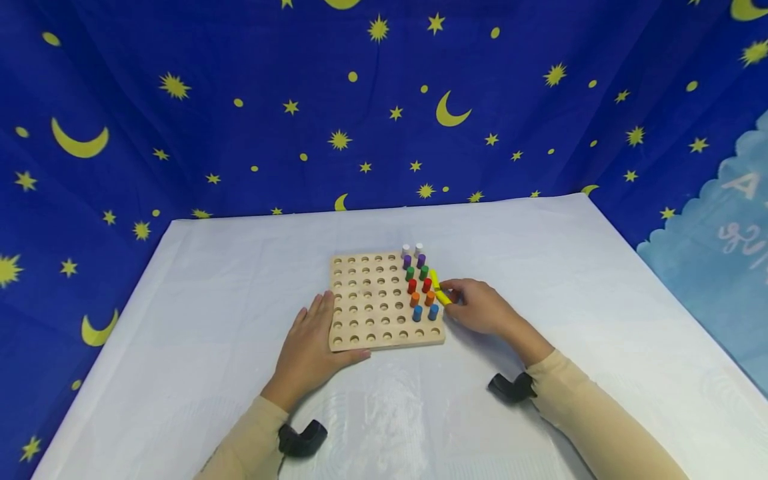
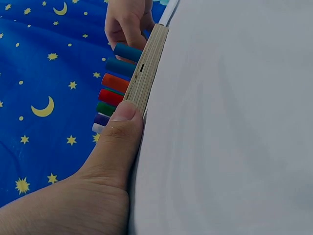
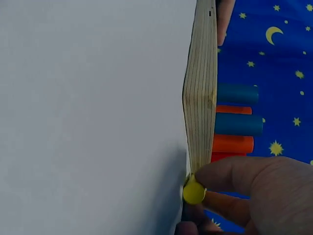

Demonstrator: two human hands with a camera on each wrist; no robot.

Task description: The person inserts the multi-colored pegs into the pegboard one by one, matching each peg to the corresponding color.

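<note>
A wooden pegboard (image 1: 384, 341) lies flat on the table, its two right columns holding pairs of upright pegs. My left hand (image 1: 309, 353) rests at the board's near-left corner, fingers straight along the left side and thumb (image 2: 124, 117) against the front edge. Beside the right edge, my right hand (image 1: 483, 307) pinches a yellow peg (image 3: 194, 193) between thumb and fingers. Another yellow peg (image 1: 435, 279) lies just beyond it, close to the board's side. My right hand's lower fingers are partly hidden in the right wrist view.
From back to front, the pegs are white (image 1: 419, 250), purple (image 1: 421, 259), green (image 1: 424, 272), red (image 1: 427, 285), orange (image 1: 430, 298) and blue (image 1: 433, 312). A white cloth covers the table (image 1: 240, 267). Behind hangs a blue curtain (image 1: 270, 147) with stars and moons.
</note>
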